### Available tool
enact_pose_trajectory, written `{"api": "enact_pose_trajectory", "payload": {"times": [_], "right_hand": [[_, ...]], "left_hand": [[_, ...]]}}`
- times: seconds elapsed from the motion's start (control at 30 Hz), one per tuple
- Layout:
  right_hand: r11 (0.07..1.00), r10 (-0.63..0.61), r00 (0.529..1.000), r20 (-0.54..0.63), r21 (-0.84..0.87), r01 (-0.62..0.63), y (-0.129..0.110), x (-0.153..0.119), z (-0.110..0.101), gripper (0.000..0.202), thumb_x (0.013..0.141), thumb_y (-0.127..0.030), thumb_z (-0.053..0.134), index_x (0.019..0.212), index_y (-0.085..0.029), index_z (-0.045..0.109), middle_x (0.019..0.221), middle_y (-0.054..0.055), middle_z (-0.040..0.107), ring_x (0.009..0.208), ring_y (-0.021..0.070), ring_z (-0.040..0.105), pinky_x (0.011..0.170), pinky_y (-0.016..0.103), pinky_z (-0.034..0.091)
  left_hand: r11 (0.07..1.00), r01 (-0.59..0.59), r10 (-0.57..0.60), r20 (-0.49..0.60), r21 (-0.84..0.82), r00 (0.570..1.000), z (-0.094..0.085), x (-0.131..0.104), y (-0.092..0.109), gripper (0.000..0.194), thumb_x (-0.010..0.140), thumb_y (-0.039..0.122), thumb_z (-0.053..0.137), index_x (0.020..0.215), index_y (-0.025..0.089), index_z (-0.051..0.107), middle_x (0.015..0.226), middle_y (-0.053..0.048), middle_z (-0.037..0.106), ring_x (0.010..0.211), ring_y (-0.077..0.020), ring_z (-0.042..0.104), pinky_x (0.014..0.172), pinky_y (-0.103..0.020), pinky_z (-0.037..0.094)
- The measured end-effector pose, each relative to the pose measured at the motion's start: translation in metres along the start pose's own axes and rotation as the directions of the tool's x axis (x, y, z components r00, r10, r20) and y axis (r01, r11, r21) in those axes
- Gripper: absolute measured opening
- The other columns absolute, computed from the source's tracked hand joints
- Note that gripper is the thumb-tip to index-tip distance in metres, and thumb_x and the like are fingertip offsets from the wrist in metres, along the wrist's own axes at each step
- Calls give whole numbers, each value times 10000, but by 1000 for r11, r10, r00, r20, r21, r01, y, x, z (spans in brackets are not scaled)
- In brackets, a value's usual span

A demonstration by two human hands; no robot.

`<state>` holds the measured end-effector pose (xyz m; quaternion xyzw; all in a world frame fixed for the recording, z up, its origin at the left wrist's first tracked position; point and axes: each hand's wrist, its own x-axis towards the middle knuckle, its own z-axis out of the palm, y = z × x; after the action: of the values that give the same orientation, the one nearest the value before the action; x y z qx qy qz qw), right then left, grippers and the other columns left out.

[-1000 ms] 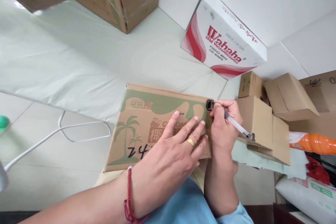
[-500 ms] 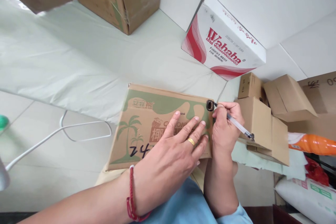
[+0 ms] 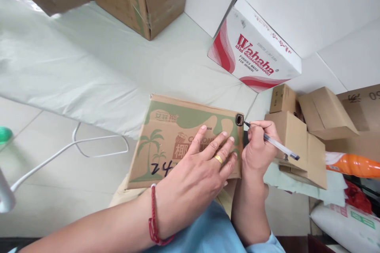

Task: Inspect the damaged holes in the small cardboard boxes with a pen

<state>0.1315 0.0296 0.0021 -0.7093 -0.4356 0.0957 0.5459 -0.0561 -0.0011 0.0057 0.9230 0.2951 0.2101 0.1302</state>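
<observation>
A brown and green cardboard box [image 3: 190, 112] with a palm tree print and handwritten black digits lies in front of me. My left hand [image 3: 204, 162] rests flat across its top with the fingers spread, hiding part of the print. A gold ring and a red cord bracelet are on that hand and wrist. My right hand [image 3: 259, 146] grips a clear pen [image 3: 277, 143] with a dark end. The pen's tip is at the box's right edge, just beside a hole with a blackened rim [image 3: 239, 119] in the upper right corner.
A white and red Wahaha water box [image 3: 255, 47] stands against the wall. Several small brown cartons [image 3: 287, 134] are piled at right, near an orange bottle [image 3: 359, 165]. A larger brown box [image 3: 166, 0] stands at the back. A white bent metal frame [image 3: 101, 140] is at left.
The pen tip has drawn slightly away from the dark-rimmed hole, with my right hand a little further right. My left hand stays on the box. The whole view has shifted slightly.
</observation>
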Motion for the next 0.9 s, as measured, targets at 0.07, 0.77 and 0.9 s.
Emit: {"api": "enact_pose_trajectory", "payload": {"times": [0.07,0.77,0.9], "right_hand": [[999,21,999,24,41,-22,-2,-1,0,65,813,-251,609,777,-218,651,645,-63,531,595,120,465,590,268,367],[997,69,998,6,-28,-68,-5,-3,-2,119,840,-277,573,744,-227,621,674,-35,580,630,131,505,609,270,391],[997,65,998,-23,-29,-66,-4,-2,-1,116,847,-279,586,752,-225,624,683,-35,581,635,130,502,615,272,398]], "left_hand": [[1000,-1,1,-1,3,1000,0,0,0,442,1096,393,578,1480,179,616,1632,-115,594,1584,-329,464,1377,-613,-100],[1000,1,-1,0,-13,1000,0,-1,0,464,1074,409,630,1472,171,624,1630,-122,594,1587,-335,465,1372,-595,-160],[1000,3,-3,2,-8,1000,0,0,0,458,1075,422,628,1460,173,632,1623,-119,602,1581,-329,474,1374,-589,-160]]}}
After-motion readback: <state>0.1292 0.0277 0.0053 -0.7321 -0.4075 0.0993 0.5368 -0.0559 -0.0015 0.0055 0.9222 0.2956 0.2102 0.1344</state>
